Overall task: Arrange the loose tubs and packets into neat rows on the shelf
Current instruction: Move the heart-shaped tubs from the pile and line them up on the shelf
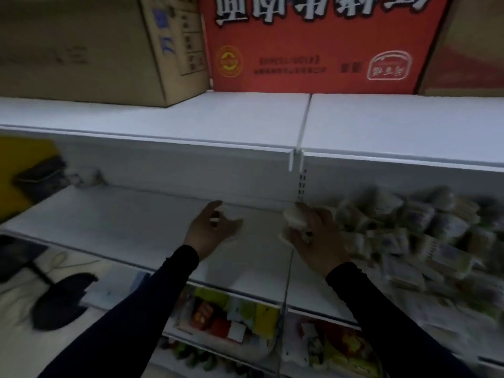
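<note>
A brown box sits far left on the top shelf, with a red box to its right. Below, over the bare white shelf, the left hand is open, its fingers spread and holding nothing. To the right, the right hand grips a small pale tub. A blurry heap of packets lies on the shelf at the far right.

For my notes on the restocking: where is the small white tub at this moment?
In the head view, the small white tub sits right of centre in the right hand, above the middle shelf, just left of the packet pile.
</note>
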A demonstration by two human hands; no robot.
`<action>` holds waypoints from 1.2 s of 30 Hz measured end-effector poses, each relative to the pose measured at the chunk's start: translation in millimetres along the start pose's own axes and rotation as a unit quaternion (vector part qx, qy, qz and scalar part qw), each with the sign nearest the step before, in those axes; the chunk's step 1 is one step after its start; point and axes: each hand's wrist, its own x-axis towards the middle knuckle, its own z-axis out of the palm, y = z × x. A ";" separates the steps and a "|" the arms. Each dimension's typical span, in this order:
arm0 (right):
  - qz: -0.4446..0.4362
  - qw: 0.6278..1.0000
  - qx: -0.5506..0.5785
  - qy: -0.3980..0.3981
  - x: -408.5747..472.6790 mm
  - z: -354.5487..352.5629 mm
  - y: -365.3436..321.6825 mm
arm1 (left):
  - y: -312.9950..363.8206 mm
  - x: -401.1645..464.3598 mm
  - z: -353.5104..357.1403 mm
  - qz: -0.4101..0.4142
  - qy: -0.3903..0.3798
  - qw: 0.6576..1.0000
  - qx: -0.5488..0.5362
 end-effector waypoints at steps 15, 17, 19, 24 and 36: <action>-0.044 0.990 0.045 -0.127 28.9 151.7 -129.8 | -81.1 -27.3 -206.2 -0.080 0.136 0.987 0.014; -0.048 0.989 0.040 -0.133 34.4 181.7 -153.1 | -96.1 -24.2 -243.6 -0.093 0.131 0.987 0.006; -0.056 0.988 0.033 -0.139 39.7 213.2 -177.5 | -112.1 -21.6 -281.2 -0.104 0.122 0.987 0.002; -0.066 0.986 0.048 -0.143 50.6 285.5 -237.7 | -150.9 -16.6 -363.4 -0.107 0.119 0.986 0.055; -0.099 0.981 0.037 -0.164 135.4 429.5 -327.2 | -216.4 45.3 -485.1 -0.122 0.199 0.971 0.047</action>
